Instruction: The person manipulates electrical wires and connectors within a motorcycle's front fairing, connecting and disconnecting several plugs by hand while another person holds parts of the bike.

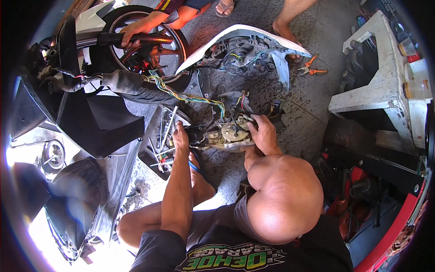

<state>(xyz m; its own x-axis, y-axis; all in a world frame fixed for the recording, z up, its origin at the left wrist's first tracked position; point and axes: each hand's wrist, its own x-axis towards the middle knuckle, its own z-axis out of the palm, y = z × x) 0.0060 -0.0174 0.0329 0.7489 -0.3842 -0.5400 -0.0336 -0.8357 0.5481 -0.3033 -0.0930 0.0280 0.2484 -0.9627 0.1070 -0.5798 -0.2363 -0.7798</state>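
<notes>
The opened panel assembly [231, 133], with its pale round housing, is set between the fingers of the two hands, low over the grey floor [312, 104]; at its right end it is touched by the right hand [265, 136], whose fingers [254, 121] are bent over the upper edge, though whether they are clamped on a part of it cannot be told; just beside its left end the left hand [181, 138] is held with the fingers drawn close together and pointed away from the body, and whether anything is gripped there cannot be told; immediately left of those fingers a dark tray [148, 159] is placed, in which a long metal wrench [169, 127] and other tools are laid; beyond and above the left fingers a multicoloured wire bundle [176, 93] is stretched from the upper left down to the assembly; farther beyond the fingers of both hands a white fairing [244, 34] is laid on the floor, its inner side and cables exposed, and beside it, well apart from the right fingers, orange-handled pliers [312, 66] are left open; far to the right of the right fingers a worn white stand [378, 86] is seen; beyond the left fingers, toward the upper left, a black tubular part [152, 38] is held by a co-worker's hand [131, 32] in front of a spoked wheel [183, 45].
</notes>
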